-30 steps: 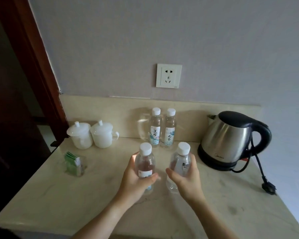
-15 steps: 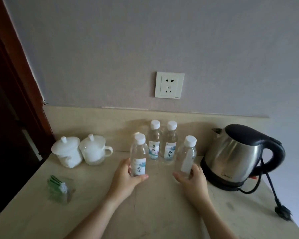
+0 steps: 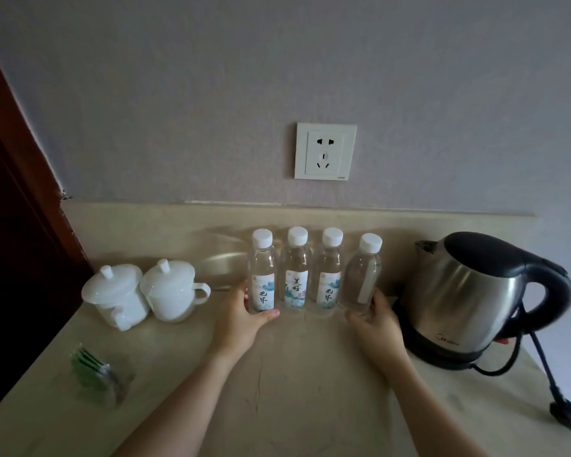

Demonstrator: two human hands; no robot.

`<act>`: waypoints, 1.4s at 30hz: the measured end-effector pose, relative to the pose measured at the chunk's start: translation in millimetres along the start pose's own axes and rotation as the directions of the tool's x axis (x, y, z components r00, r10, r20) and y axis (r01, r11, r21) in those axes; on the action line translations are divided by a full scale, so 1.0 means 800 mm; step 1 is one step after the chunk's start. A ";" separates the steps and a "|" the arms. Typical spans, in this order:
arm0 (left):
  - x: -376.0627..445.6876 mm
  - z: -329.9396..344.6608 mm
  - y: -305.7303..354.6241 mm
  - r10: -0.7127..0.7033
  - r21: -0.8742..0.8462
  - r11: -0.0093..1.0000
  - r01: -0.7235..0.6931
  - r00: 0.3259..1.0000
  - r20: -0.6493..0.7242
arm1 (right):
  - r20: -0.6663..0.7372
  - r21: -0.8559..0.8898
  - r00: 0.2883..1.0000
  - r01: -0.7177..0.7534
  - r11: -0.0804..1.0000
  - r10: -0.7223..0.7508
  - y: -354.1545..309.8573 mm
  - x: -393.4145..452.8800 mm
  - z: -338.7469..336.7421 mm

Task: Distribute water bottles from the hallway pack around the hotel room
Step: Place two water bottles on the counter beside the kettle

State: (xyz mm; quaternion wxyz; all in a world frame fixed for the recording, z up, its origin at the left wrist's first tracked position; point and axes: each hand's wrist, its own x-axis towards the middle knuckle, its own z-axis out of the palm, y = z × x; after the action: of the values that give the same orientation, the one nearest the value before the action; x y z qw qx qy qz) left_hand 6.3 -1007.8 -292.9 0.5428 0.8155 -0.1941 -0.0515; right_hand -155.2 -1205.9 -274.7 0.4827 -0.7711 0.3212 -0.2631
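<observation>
On the counter point(image 3: 277, 390), left grip point(image 3: 241, 319) curled around leftmost bottle point(image 3: 262, 275), right grip point(image 3: 378, 319) clasping rightmost bottle point(image 3: 361, 278).

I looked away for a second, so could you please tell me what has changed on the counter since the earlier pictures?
Both hands carried their bottles back toward the wall. The left hand now holds the left end bottle and the right hand the right end bottle, flanking the two middle bottles, which stayed put, making one row. Neither is released. The kettle and lidded cups stayed in place.
</observation>
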 end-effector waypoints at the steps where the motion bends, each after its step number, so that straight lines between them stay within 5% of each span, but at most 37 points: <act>1: 0.002 0.000 -0.001 0.000 0.004 1.000 0.000 1.000 0.000 | 0.008 0.005 1.000 -0.014 1.000 0.014 0.001 0.000 -0.002; 9: 0.006 0.000 0.005 0.008 0.015 1.000 -0.008 1.000 -0.002 | -0.125 0.063 0.990 -0.053 0.997 0.061 -0.015 0.001 0.008; 42: 0.011 0.007 -0.004 0.067 0.039 0.997 -0.065 0.997 -0.042 | -0.120 -0.086 0.993 -0.027 0.996 0.016 -0.010 -0.003 0.015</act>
State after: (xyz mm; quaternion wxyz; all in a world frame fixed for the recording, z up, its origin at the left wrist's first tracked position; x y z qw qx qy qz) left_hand 13.7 -1015.1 -297.1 0.5331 0.8195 -0.2099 -0.0122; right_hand -146.1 -1194.3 -272.1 0.4312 -0.7709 0.3690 -0.2892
